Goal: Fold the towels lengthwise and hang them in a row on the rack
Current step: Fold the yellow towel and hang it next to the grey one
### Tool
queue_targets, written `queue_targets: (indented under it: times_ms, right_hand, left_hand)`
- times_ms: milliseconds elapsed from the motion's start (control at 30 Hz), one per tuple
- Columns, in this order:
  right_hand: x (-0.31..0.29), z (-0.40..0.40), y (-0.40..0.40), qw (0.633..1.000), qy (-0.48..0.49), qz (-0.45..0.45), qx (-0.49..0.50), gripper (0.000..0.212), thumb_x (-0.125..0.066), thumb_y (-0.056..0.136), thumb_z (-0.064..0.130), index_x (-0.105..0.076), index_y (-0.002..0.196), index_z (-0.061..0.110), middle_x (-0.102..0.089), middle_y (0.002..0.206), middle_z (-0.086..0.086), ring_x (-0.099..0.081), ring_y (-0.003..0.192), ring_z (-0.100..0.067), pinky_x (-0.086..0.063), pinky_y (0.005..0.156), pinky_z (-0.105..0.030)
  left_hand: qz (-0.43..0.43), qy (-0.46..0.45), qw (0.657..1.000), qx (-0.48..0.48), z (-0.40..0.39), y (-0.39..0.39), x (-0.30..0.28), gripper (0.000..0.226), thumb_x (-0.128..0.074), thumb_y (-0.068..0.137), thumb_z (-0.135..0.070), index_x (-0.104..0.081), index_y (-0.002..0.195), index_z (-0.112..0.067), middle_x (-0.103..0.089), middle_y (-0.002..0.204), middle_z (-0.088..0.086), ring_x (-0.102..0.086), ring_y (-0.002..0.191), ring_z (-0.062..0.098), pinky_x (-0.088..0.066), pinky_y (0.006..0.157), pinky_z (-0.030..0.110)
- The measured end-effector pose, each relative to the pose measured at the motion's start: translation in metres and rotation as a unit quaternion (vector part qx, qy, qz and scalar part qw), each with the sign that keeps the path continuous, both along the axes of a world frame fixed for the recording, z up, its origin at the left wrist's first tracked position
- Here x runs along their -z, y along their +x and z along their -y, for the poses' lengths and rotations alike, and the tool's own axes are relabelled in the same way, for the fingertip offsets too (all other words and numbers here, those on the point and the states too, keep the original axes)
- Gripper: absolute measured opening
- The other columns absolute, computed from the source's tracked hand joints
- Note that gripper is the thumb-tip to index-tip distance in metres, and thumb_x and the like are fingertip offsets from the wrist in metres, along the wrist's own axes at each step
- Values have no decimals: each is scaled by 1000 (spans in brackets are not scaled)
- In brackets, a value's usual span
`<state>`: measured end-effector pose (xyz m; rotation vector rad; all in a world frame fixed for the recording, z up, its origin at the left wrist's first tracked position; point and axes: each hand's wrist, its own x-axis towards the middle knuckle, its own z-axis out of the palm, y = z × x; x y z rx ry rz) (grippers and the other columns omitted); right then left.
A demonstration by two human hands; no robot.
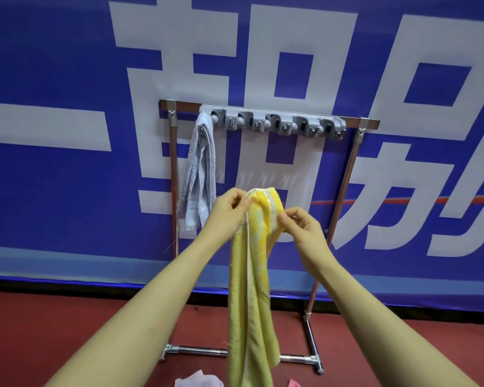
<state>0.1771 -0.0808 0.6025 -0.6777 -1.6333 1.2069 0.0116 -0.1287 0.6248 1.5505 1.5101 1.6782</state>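
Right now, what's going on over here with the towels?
A person is holding a yellow towel up in front of a metal rack, the left hand and right hand pinching its top edge. One pale blue towel already hangs at the left end of the grey clip bar; the other clips are free.

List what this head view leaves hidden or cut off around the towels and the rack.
- Yellow towel: its lower end runs off the bottom edge; its top edge is partly covered by the left hand and right hand.
- Pink cloths: cropped by the bottom edge, so their number is unclear.
- Rack clip row: the clip holding the grey towel is covered by it.
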Motion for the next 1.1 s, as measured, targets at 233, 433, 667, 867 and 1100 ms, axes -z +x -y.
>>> queue_targets:
  times_ms: [233,433,667,867,1100]
  right_hand:
    - [-15,7,-8,996,73,20,51,6,-65,89,12,-68,87,7,-64,75,-1,-57,68,-2,-49,64,-16]
    - [-14,4,-7,994,79,49,59,7,-69,86,15,-71,88,9,-70,84,-8,-64,81,-16,-53,75,-29]
    - [-9,-5,4,996,-7,90,-20,14,-72,82,11,-69,92,3,-69,81,-10,-65,73,-11,-53,72,-22]
    - [13,-14,19,979,-42,195,-31,10,-71,82,9,-69,87,0,-67,75,-5,-61,63,-7,-49,65,-15]
    - [11,-12,20,991,-24,112,64,8,-72,81,6,-65,81,4,-59,60,-4,-52,49,-8,-43,46,-19]
  left_hand:
    - [9,-60,997,53,11,1,19,8,-54,94,-26,-61,94,-22,-66,88,-1,-63,84,13,-51,77,29]
    - [16,1,1000,-27,9,8,3,11,-58,92,-18,-65,86,-12,-62,76,-3,-56,71,2,-47,68,19]
    - [65,45,992,-101,-4,5,-22,14,-56,92,-16,-66,85,-10,-62,78,3,-54,73,8,-45,70,20]
    - [87,43,983,-153,-10,-19,-23,14,-55,92,-12,-66,84,-11,-61,74,-2,-55,74,9,-46,72,22]
    - [17,-23,993,-116,1,-27,3,25,-35,98,-5,-48,118,-14,-50,107,26,-43,49,0,-34,44,10]
